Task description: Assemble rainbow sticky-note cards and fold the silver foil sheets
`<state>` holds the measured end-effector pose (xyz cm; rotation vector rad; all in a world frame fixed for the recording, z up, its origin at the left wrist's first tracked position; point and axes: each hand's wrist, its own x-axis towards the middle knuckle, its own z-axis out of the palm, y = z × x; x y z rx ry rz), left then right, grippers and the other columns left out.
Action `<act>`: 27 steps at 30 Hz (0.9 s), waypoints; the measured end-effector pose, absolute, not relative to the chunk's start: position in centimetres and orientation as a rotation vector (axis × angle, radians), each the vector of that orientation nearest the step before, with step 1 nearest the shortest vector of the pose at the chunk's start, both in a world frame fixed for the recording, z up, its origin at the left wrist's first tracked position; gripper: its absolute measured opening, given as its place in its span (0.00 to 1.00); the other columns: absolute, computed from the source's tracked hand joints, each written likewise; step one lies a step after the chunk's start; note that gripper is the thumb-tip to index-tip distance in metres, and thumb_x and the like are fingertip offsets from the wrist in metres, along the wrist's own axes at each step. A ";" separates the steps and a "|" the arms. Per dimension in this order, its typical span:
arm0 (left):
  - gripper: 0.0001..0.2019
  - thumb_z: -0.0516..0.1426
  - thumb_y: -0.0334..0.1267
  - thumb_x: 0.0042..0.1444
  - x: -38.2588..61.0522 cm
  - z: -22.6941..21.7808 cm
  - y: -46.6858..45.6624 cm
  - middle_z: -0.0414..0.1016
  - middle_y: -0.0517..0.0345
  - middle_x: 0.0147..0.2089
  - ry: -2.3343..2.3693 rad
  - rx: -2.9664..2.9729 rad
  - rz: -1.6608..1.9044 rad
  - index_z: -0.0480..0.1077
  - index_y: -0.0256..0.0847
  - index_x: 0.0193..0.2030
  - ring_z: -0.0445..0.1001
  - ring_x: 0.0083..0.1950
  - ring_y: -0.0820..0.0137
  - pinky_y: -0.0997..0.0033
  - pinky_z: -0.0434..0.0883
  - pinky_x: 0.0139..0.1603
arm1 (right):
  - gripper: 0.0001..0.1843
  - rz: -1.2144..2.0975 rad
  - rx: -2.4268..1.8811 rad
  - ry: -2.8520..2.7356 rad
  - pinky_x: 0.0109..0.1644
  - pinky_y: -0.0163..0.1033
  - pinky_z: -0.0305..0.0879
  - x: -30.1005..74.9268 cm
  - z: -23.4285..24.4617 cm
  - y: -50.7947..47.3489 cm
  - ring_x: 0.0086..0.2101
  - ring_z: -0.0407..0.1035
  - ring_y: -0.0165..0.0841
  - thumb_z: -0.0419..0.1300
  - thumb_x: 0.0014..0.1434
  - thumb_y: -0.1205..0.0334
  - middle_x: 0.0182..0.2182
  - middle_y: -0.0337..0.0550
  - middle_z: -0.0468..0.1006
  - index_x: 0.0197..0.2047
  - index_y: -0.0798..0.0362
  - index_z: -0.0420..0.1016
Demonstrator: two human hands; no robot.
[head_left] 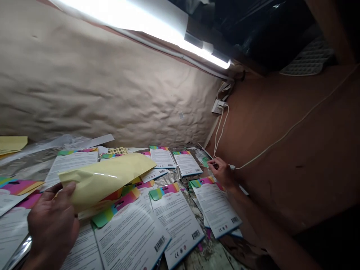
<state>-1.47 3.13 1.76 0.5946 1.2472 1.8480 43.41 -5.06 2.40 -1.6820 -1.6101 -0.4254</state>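
My left hand (52, 225) grips the near edge of a curled pale yellow sheet (104, 180), which arches over the cards. Several white printed cards with rainbow-coloured tops and barcodes lie overlapping on the table, among them one (131, 236) beneath the yellow sheet and another (177, 228) to its right. At the far right, my right hand (223, 173) is curled with its fingertips pinched together. A small green piece (205, 162) sits just beyond those fingers. Whether they hold anything is hidden. Below that hand lies a further card (216, 210).
Crinkled silver foil (168, 178) shows between the cards. A pale yellow sheet (12, 144) lies at the far left. Behind stands a wrinkled beige paper wall (107, 93), with a bright tube light (146, 26) above. A white cable (221, 131) runs from a wall socket (218, 107) beside the right hand.
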 end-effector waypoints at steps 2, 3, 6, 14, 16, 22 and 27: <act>0.17 0.64 0.34 0.34 -1.7 1.1 3.5 0.78 0.64 0.33 1.197 0.614 1.846 0.77 0.44 0.36 0.70 0.26 0.70 0.62 0.77 0.33 | 0.09 -0.424 -1.698 -1.637 0.36 0.37 0.71 43.1 1.6 -6.9 0.33 0.74 0.34 0.56 0.63 0.61 0.34 0.44 0.77 0.35 0.53 0.76; 0.16 0.64 0.34 0.34 -1.8 0.8 3.8 0.78 0.64 0.33 1.178 0.621 1.845 0.77 0.44 0.36 0.70 0.26 0.70 0.61 0.77 0.33 | 0.08 -0.425 -1.706 -1.657 0.37 0.38 0.71 42.9 1.2 -7.7 0.34 0.74 0.35 0.56 0.63 0.62 0.34 0.44 0.77 0.35 0.53 0.76; 0.15 0.64 0.35 0.34 -2.0 0.2 4.3 0.77 0.65 0.30 1.194 0.658 1.849 0.76 0.43 0.34 0.70 0.27 0.70 0.63 0.76 0.32 | 0.08 -0.435 -1.737 -1.733 0.37 0.38 0.70 42.4 -0.2 -9.4 0.34 0.74 0.35 0.55 0.63 0.65 0.33 0.43 0.76 0.36 0.52 0.75; 0.17 0.66 0.37 0.30 -2.3 -0.5 5.1 0.78 0.66 0.31 1.178 0.692 1.872 0.77 0.44 0.33 0.70 0.26 0.70 0.59 0.78 0.34 | 0.08 -0.532 -1.861 -1.888 0.32 0.37 0.61 42.0 -2.5 -10.2 0.32 0.71 0.35 0.55 0.62 0.70 0.33 0.44 0.75 0.34 0.53 0.73; 0.18 0.66 0.37 0.29 -2.5 -0.7 5.3 0.78 0.65 0.31 1.174 0.705 1.876 0.78 0.44 0.34 0.71 0.27 0.69 0.57 0.78 0.36 | 0.08 -0.549 -1.890 -1.905 0.32 0.37 0.59 41.9 -2.7 -10.1 0.32 0.71 0.35 0.55 0.62 0.70 0.32 0.43 0.74 0.34 0.53 0.73; 0.19 0.65 0.36 0.30 -2.7 -0.9 5.5 0.78 0.66 0.31 1.163 0.711 1.862 0.78 0.44 0.36 0.72 0.27 0.69 0.57 0.78 0.37 | 0.07 -0.552 -1.946 -1.956 0.30 0.36 0.56 41.7 -2.8 -9.9 0.30 0.70 0.33 0.56 0.61 0.70 0.32 0.43 0.75 0.33 0.53 0.74; 0.18 0.65 0.37 0.32 -2.6 -0.8 5.3 0.78 0.64 0.33 1.197 0.709 1.837 0.77 0.43 0.36 0.73 0.29 0.68 0.60 0.77 0.35 | 0.07 -0.497 -1.962 -2.003 0.31 0.36 0.58 41.8 -2.5 -9.7 0.31 0.71 0.32 0.57 0.60 0.70 0.33 0.42 0.76 0.33 0.52 0.75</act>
